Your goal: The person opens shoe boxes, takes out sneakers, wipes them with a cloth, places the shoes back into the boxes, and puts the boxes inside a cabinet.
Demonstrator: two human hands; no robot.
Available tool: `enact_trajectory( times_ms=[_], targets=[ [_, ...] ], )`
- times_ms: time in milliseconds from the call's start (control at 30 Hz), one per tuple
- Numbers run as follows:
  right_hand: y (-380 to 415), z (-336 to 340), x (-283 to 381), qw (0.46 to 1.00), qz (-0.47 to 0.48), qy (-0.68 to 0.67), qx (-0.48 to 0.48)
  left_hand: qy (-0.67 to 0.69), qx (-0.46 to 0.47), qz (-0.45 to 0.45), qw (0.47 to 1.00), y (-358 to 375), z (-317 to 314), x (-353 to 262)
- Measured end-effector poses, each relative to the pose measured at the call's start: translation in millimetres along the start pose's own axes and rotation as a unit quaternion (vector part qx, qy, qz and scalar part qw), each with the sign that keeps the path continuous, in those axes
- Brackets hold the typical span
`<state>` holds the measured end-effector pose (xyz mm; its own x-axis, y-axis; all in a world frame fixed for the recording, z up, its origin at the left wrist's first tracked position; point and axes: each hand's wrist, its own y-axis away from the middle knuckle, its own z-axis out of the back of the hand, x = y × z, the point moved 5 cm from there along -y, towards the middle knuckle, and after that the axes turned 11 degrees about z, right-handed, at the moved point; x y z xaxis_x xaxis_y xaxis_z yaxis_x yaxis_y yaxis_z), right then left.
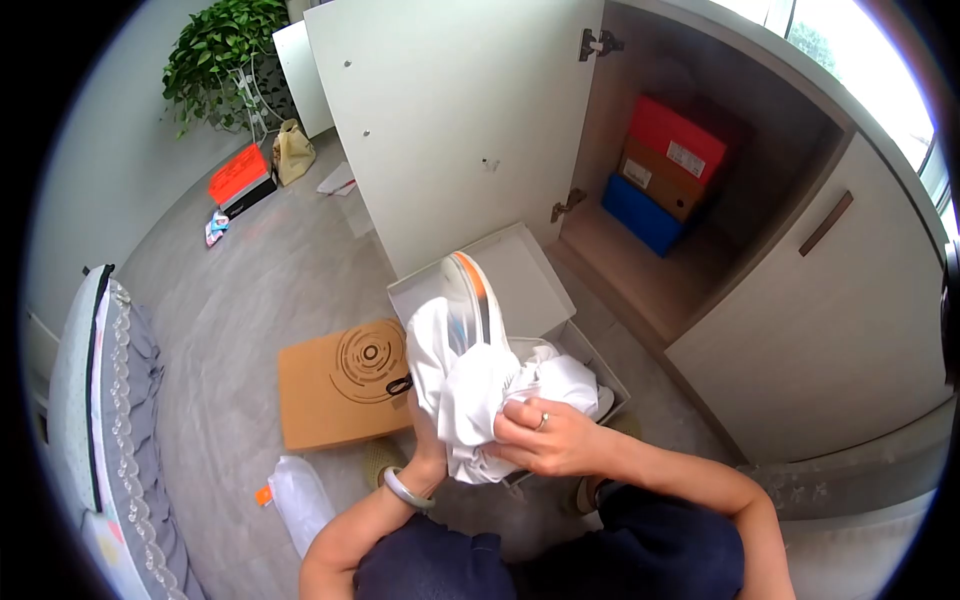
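Note:
A white shoe [468, 300] with an orange and grey sole sticks up out of a white cloth bag [470, 395]. My left hand [428, 440], with a bangle at the wrist, is wrapped round the left side of the bag, its fingers partly hidden. My right hand [545, 437], wearing a ring, pinches the bag's cloth on the right. Beneath the bag lies an open grey-white shoebox [597, 352], with its lid [520, 280] raised behind. More white cloth and part of another white shoe [604, 402] show inside the box.
A brown box [325, 390] sits left on the floor, near a white wrapped bundle [298, 500]. The open cabinet door [450, 120] stands behind. Stacked red, brown and blue boxes [660, 175] fill part of the cabinet. An orange-black box [240, 182] and a plant [215, 65] are farther back.

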<state>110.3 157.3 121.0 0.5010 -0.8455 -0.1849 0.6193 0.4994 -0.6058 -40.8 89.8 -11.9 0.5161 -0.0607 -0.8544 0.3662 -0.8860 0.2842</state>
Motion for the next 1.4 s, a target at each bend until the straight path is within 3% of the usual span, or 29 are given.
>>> enact_trajectory(
  times_ms=[133,167,200,267,333,367,433,600,667,733,767,800,867,900,967,1033,1067,1133,1167,1200,1267,1300,1400],
  targets=[
    [5.8,-8.5,24.2,0.992,0.086,0.072,0.055,-0.052,-0.042,-0.104,0.992,6.8,-19.5,-32.3],
    [18.7,-23.2,24.3,0.993,0.06,0.046,0.091,0.102,0.042,-0.012,0.994,4.1,-27.5,-44.4],
    [32.5,-37.6,25.0,0.991,0.033,0.021,0.126,0.254,0.092,0.092,0.958,3.3,-35.3,-56.1],
    [54.3,-48.5,15.4,0.98,-0.076,-0.021,0.185,0.115,-0.079,0.046,0.989,6.5,-21.2,-64.9],
    [64.3,-41.5,4.0,0.972,-0.17,-0.022,0.159,0.11,-0.066,-0.009,0.992,11.4,-17.7,-66.3],
    [67.1,-37.9,3.5,0.972,-0.169,-0.022,0.161,0.083,-0.007,-0.061,0.995,11.2,-14.2,-64.4],
    [75.7,-23.2,-12.7,0.934,-0.318,0.014,0.161,0.051,0.073,-0.13,0.987,12.6,-12.9,-63.7],
    [85.5,0.5,-15.2,0.913,-0.386,0.038,0.126,0.162,0.135,0.019,0.977,4.1,-22.0,-50.0],
    [90.3,11.9,-12.9,0.879,-0.476,-0.023,0.025,0.305,0.213,0.138,0.918,11.2,-31.3,-44.2],
    [96.2,15.6,-12.5,0.86,-0.502,-0.081,-0.039,0.451,0.28,0.264,0.805,21.8,-42.6,-35.9],
    [100.3,16.4,-12.7,0.836,-0.522,-0.141,-0.1,0.424,0.275,0.273,0.819,25.4,-45.0,-33.8],
    [98.8,18.0,-10.3,0.836,-0.521,-0.139,-0.105,0.15,0.202,0.186,0.95,26.4,-43.0,-35.6],
    [92.2,19.1,-3.8,0.823,-0.475,-0.245,-0.192,0.015,0.17,0.108,0.979,33.3,-46.0,-33.2],
    [91.6,18.0,0.0,0.79,-0.513,-0.276,-0.191,0.009,0.151,0.084,0.985,39.2,-46.0,-34.0],
    [87.4,36.0,12.8,0.808,-0.495,-0.276,-0.164,0.001,0.135,0.061,0.989,49.1,-45.2,-37.2],
    [72.1,60.4,24.5,0.832,-0.464,-0.258,-0.16,-0.137,-0.036,-0.105,0.984,64.6,-39.4,-65.7],
    [68.3,68.6,29.0,0.828,-0.469,-0.261,-0.161,-0.138,-0.037,-0.098,0.985,72.0,-45.3,-69.6],
    [73.6,80.1,33.0,0.804,-0.553,-0.187,-0.114,-0.195,-0.189,-0.146,0.951,90.9,-49.2,-84.5],
    [79.9,73.5,33.1,0.815,-0.553,-0.168,-0.045,-0.186,-0.195,-0.19,0.944,90.4,-49.9,-86.1],
    [90.7,65.6,31.5,0.813,-0.555,-0.17,-0.041,-0.184,-0.196,-0.186,0.945,85.1,-51.9,-85.2],
    [119.0,35.3,30.8,0.781,-0.585,-0.123,0.182,-0.196,-0.216,-0.25,0.923,80.4,-55.6,-88.4],
    [124.3,26.5,26.3,0.761,-0.585,-0.143,0.239,-0.19,-0.202,-0.227,0.934,73.2,-51.8,-85.9],
    [135.6,-2.2,3.6,0.741,-0.593,-0.149,0.278,-0.213,-0.201,-0.226,0.929,51.7,-56.0,-83.3]
  ],
)
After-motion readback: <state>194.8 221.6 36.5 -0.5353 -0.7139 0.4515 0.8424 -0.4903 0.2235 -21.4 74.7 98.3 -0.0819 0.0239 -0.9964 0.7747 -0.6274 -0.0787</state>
